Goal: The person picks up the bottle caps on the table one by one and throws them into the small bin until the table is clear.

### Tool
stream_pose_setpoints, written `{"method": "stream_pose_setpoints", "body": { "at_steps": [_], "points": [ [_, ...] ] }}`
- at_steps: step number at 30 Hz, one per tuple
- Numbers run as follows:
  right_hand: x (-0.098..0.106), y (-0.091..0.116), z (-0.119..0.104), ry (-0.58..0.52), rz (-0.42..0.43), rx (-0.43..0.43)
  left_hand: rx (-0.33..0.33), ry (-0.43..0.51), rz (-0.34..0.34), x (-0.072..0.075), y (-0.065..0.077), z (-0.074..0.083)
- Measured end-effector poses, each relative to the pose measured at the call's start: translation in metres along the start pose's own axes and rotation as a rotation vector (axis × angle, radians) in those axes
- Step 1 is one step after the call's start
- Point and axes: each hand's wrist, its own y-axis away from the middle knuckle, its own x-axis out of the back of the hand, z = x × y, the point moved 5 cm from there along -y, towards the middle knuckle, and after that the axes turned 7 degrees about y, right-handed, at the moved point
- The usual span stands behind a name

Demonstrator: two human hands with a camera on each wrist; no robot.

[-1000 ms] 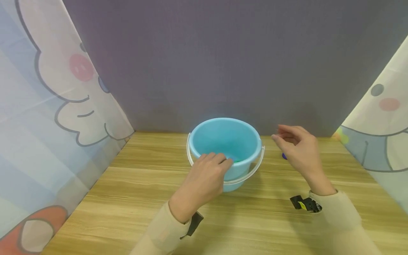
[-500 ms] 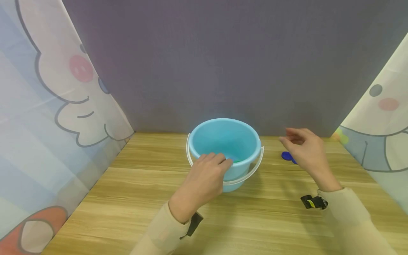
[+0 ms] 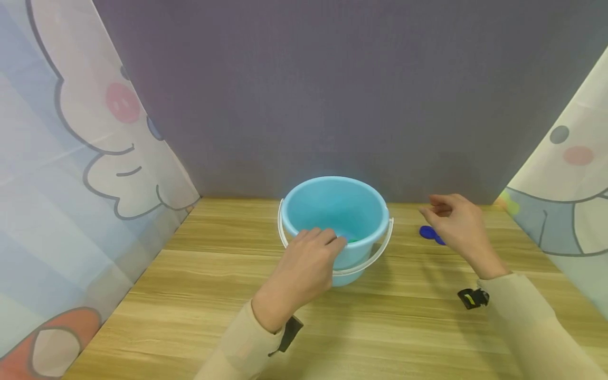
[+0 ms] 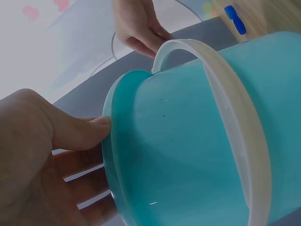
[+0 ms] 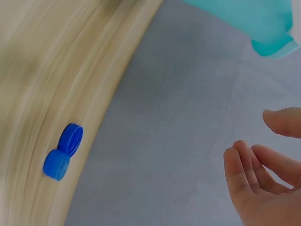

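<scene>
A light blue bucket (image 3: 352, 257) stands upright on the wooden table, its white handle (image 3: 383, 247) hanging down on the near side. With thumb outside and fingers over the inside, my left hand (image 3: 306, 269) grips the bucket's near rim. Something green (image 3: 353, 240) shows at the bottom inside, mostly hidden by the near wall. My right hand (image 3: 458, 224) hovers in the air right of the bucket, loosely curled and holding nothing. Below it two blue bottle caps (image 3: 427, 232) lie side by side on the table; the right wrist view shows the darker cap (image 5: 71, 140) touching the lighter cap (image 5: 56, 165).
A grey panel (image 3: 328, 95) rises right behind the bucket at the table's back edge. Curtains with cartoon prints hang at the left (image 3: 71, 174) and right (image 3: 570, 211). Wood tabletop (image 3: 199, 285) extends around the bucket.
My right hand has moved right and slightly down, away from the bucket, uncovering more of the blue bottle caps. My left hand and the bucket have stayed in place.
</scene>
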Motion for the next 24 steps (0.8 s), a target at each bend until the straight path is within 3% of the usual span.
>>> {"method": "stream_pose_setpoints", "body": {
  "at_steps": [24],
  "points": [
    [-0.015,-0.003,0.032,0.103,-0.081,0.041,0.003,-0.005,0.004,0.001,0.000,0.001]
  ]
}}
